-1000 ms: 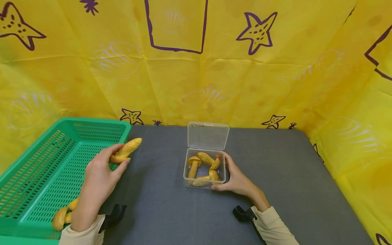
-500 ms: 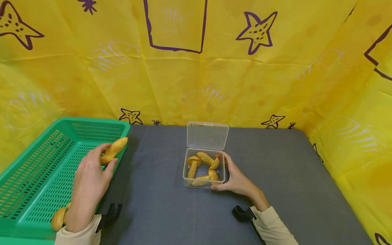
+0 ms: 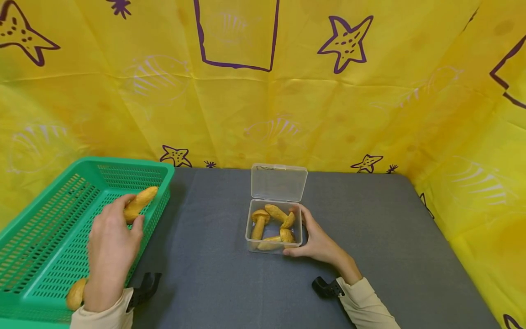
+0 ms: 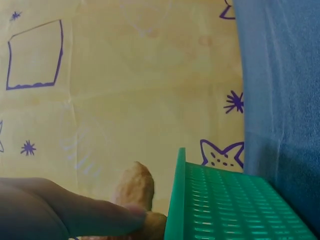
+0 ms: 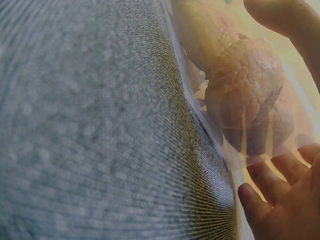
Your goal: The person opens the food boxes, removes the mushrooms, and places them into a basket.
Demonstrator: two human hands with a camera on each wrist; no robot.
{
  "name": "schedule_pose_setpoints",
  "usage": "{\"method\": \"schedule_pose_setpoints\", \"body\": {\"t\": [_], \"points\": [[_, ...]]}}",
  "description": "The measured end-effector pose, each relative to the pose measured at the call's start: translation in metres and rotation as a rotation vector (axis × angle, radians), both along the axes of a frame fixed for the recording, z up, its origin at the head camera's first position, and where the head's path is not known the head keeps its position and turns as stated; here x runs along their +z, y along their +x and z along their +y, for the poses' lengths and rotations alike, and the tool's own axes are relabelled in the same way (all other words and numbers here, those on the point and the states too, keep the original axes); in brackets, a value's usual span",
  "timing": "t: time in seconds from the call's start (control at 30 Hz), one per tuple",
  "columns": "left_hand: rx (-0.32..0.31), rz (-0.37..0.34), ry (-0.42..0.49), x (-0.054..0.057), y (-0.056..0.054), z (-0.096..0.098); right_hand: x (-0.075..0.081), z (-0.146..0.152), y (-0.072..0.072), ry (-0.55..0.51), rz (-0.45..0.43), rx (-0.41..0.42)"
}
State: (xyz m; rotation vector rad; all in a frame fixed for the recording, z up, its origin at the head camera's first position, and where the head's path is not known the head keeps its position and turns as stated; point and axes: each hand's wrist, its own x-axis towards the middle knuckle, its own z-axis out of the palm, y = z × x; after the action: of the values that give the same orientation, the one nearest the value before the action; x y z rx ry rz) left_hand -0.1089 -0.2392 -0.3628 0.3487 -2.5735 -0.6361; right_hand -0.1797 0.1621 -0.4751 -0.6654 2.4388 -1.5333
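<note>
In the head view, my left hand (image 3: 114, 242) pinches a yellow-brown mushroom (image 3: 140, 204) between thumb and fingers, over the right side of a green slotted basket (image 3: 123, 161). The left wrist view has this mushroom (image 4: 137, 186) close to the basket wall (image 4: 235, 205). Another mushroom (image 3: 76, 294) lies in the basket, partly behind my left wrist. My right hand (image 3: 318, 241) grips the right side of a clear plastic box (image 3: 249, 230), thumb at its front corner. Three mushrooms lie inside, one of them upright-looking at the left (image 3: 260, 224). The right wrist view shows mushrooms (image 5: 247, 92) through the clear wall.
The box's hinged lid (image 3: 279, 183) stands raised at the back. Basket and box sit on a dark grey tabletop (image 3: 213, 274). A yellow patterned cloth (image 3: 230, 114) hangs behind and along the right side. Black camera mounts (image 3: 326, 288) are on both wrists.
My left hand has moved left with its mushroom, from beyond the basket's right rim to over the basket. The right hand and the box have stayed put.
</note>
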Motion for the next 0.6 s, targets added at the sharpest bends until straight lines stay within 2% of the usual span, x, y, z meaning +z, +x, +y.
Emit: {"method": "schedule_pose_setpoints", "body": {"t": [0.27, 0.6], "points": [[0.028, -0.098, -0.021, -0.004, 0.004, -0.006, -0.002, 0.000, 0.000, 0.002, 0.002, -0.001], [0.040, -0.228, 0.011, -0.005, 0.004, -0.015, -0.005, 0.002, 0.000, 0.001, 0.018, 0.002]]}}
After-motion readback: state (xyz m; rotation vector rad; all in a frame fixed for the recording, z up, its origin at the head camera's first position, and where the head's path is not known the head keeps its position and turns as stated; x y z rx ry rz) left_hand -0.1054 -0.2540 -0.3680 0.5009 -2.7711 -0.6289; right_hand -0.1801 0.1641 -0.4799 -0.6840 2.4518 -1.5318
